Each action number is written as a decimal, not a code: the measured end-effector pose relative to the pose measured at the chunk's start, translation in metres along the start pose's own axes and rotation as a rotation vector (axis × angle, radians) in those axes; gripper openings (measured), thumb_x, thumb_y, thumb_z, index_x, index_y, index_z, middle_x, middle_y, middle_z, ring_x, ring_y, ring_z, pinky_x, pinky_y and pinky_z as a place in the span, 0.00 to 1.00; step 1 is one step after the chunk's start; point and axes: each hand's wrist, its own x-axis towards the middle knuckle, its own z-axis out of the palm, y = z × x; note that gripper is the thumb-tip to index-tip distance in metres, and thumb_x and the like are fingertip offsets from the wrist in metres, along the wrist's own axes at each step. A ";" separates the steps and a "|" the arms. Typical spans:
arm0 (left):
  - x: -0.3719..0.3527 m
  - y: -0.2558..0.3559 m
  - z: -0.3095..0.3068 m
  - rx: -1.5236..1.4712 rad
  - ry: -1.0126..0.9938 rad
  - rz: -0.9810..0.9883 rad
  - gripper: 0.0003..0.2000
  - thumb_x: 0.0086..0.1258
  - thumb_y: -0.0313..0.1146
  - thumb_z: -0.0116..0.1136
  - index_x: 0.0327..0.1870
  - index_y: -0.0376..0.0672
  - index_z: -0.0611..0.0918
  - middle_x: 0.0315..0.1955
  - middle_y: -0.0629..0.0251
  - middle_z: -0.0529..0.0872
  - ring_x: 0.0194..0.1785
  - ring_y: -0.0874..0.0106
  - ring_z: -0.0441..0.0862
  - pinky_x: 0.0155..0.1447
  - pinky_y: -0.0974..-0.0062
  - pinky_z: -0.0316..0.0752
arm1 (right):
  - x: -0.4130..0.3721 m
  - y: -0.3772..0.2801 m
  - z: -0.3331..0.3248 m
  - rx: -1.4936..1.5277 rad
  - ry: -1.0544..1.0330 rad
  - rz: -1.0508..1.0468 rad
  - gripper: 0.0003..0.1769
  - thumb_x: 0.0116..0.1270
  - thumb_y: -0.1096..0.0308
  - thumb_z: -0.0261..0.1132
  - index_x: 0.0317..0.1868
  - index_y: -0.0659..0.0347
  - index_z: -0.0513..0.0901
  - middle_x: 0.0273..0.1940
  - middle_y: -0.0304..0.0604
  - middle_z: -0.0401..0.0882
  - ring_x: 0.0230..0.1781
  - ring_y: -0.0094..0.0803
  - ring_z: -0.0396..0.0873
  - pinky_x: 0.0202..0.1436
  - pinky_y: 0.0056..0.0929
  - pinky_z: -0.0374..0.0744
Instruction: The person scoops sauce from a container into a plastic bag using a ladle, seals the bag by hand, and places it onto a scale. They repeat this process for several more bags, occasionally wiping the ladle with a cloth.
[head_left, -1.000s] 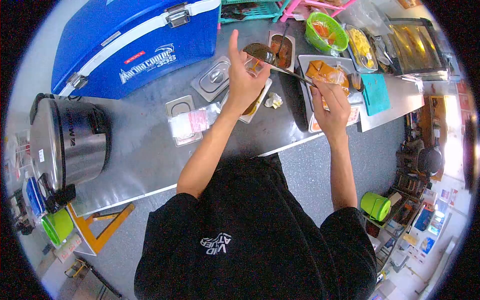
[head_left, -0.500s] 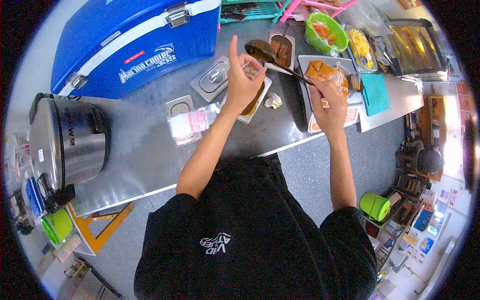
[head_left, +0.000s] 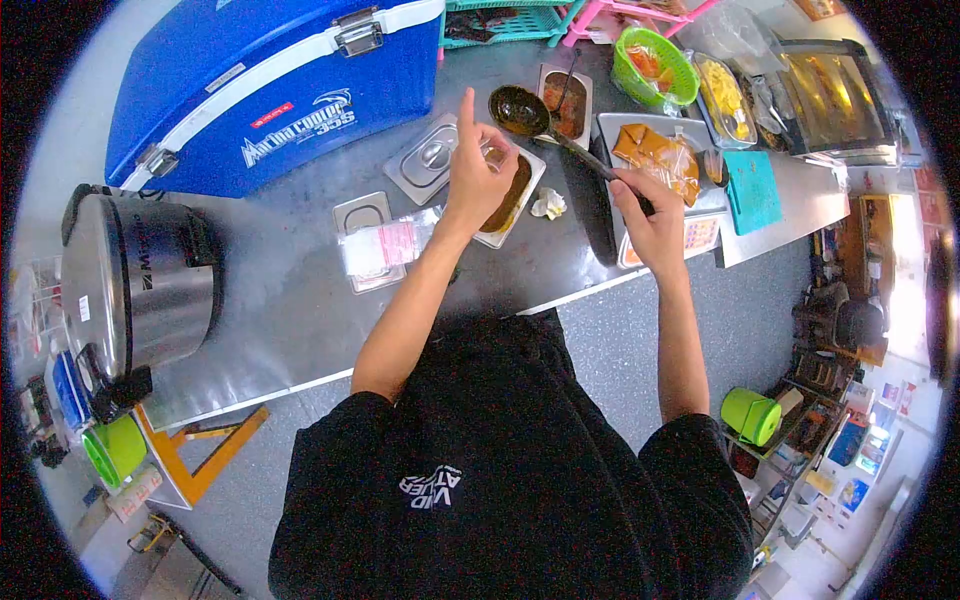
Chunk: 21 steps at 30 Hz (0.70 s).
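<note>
My right hand (head_left: 645, 212) is wrapped round the handle of a dark ladle (head_left: 520, 112), whose bowl holds a dark liquid. My left hand (head_left: 478, 180) pinches a small clear cup (head_left: 496, 156), index finger pointing up. Below and beside the cup lies a metal tray of brown sauce (head_left: 518, 200). The ladle's bowl hangs just right of my left hand, near a metal container of reddish food (head_left: 567, 103). A crumpled white tissue (head_left: 548, 204) rests on the steel table (head_left: 290, 300).
A blue cooler (head_left: 270, 110) and a large steel pot (head_left: 140, 280) stand at the left. Metal lids (head_left: 425, 160) and a plastic packet (head_left: 385, 245) lie mid-table. At the right are a tray (head_left: 610, 125) with wrapped brown food, a green basket (head_left: 655, 66) and a teal board (head_left: 752, 192).
The ladle's bowl has tilted more level, showing its contents. My right hand has moved slightly down. My left hand and the cup have lowered a little and turned.
</note>
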 end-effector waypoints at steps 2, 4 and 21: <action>-0.002 -0.001 -0.003 0.045 -0.006 0.015 0.47 0.62 0.22 0.65 0.79 0.44 0.48 0.31 0.64 0.80 0.39 0.73 0.81 0.38 0.75 0.78 | 0.000 0.001 0.001 0.029 -0.002 0.000 0.10 0.68 0.69 0.67 0.45 0.67 0.87 0.38 0.47 0.87 0.37 0.31 0.84 0.43 0.28 0.79; -0.004 -0.002 -0.006 0.075 -0.017 0.022 0.47 0.62 0.22 0.65 0.79 0.43 0.47 0.31 0.64 0.80 0.39 0.73 0.81 0.40 0.75 0.78 | 0.001 0.000 0.002 0.059 -0.009 0.000 0.11 0.68 0.69 0.67 0.45 0.68 0.86 0.39 0.47 0.87 0.38 0.30 0.84 0.45 0.27 0.79; -0.015 0.053 -0.098 -0.954 -0.273 -0.313 0.51 0.56 0.14 0.64 0.80 0.50 0.49 0.36 0.62 0.81 0.44 0.67 0.83 0.56 0.66 0.79 | 0.009 0.036 0.064 -0.528 -0.318 -0.120 0.12 0.64 0.62 0.65 0.41 0.61 0.87 0.37 0.54 0.83 0.40 0.52 0.83 0.47 0.46 0.80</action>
